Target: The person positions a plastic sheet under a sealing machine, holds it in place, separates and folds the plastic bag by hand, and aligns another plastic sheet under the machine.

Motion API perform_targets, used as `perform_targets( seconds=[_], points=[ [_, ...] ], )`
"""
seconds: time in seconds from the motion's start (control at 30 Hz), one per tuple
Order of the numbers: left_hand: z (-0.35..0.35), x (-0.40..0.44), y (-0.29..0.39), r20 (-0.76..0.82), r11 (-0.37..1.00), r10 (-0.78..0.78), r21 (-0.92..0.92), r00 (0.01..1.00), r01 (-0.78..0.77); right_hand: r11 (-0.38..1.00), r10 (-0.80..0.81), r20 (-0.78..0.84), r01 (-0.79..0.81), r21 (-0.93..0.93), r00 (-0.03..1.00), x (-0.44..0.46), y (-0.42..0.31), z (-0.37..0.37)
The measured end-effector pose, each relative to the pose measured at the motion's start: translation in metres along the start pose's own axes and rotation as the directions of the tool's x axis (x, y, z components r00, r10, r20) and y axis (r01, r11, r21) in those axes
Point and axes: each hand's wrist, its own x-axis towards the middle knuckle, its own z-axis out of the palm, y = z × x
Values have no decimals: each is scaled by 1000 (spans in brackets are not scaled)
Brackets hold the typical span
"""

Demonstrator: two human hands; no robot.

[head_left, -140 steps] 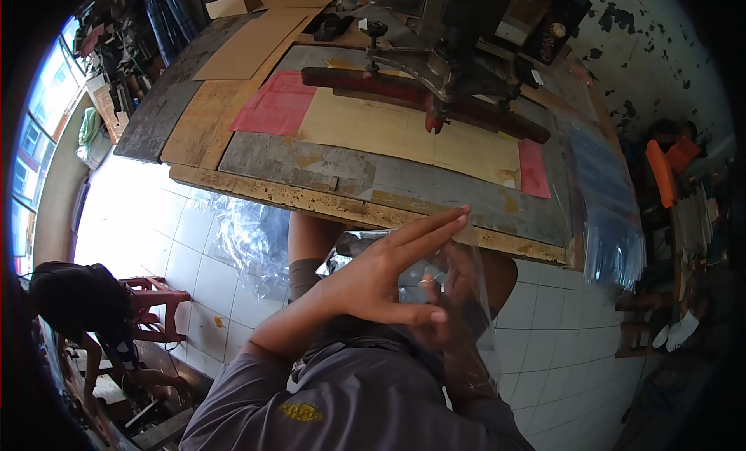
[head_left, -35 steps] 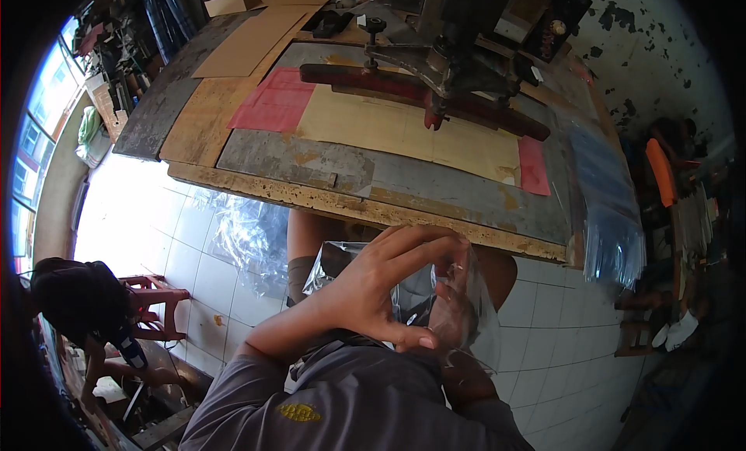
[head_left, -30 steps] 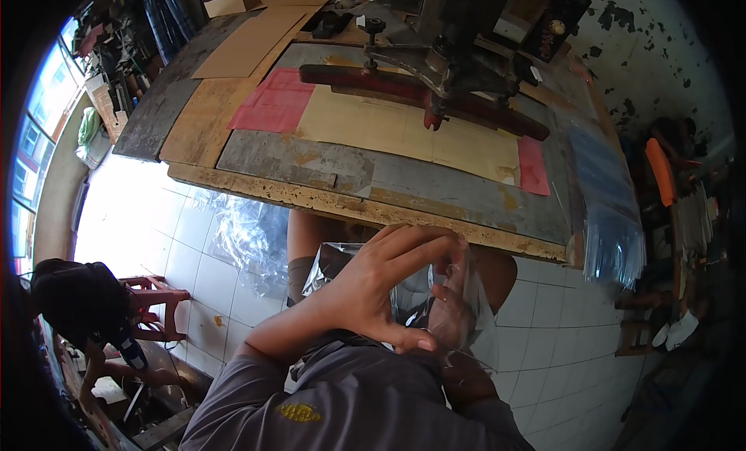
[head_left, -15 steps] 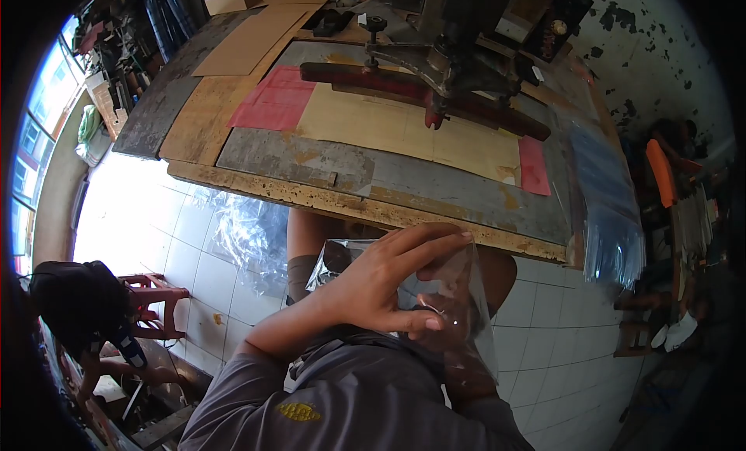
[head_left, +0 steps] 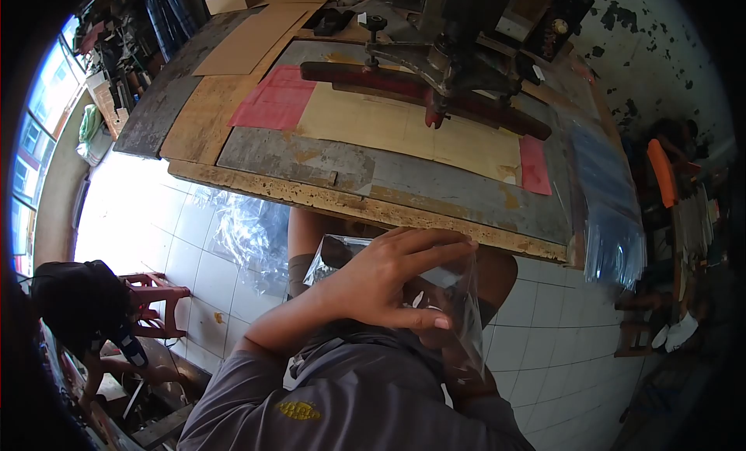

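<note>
Over the lap, a clear plastic piece (head_left: 469,326) lies beneath the left hand (head_left: 377,284), its visible run slanting from far left to near right. The left thumb and fingers spread in a wide C, fingertips by the film's right edge; whether they pinch it, I cannot tell. The right hand (head_left: 439,297) shows dimly through the film, its grip unclear. Beyond lies the table's worn wooden edge (head_left: 373,211), then the red-barred press (head_left: 443,66).
</note>
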Motion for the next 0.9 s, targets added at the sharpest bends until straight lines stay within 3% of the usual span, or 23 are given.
perform_targets(
  seconds=[0.03,0.13,0.17,0.2,0.4,0.53,0.63,0.77,0.87,0.9],
  points=[
    [-1,-2,0,-4,1000,-13,27,1000,13,999,7,10,-7,43,1000,0,1,0],
    [-15,-8,3,-23,991,-59,122,998,61,963,-257,-131,265,42,957,6,14,-4],
    [-25,-10,8,-30,985,-74,155,997,78,950,-277,-181,297,97,944,6,19,-4],
    [-40,-12,20,7,948,-158,279,987,149,929,-299,-229,338,153,926,5,20,-5],
    [-64,-61,-17,-243,942,-335,-95,910,321,739,-461,-386,587,331,799,-11,13,-37],
    [-20,-67,-40,-336,822,-337,-561,880,101,549,-536,-418,680,486,733,-6,-6,-46],
    [5,-59,-44,-377,880,-239,-474,895,35,484,-519,-446,680,550,730,-4,-13,-40],
    [34,-37,-45,-545,871,-277,-490,791,-32,418,-504,-474,684,598,722,-5,-22,-35],
    [37,-23,-41,-505,695,-328,-701,799,-158,409,-468,-543,716,566,697,-11,-26,-32],
    [36,-21,-39,-458,660,-348,-740,818,-133,419,-454,-580,737,531,676,-12,-22,-31]
  ],
)
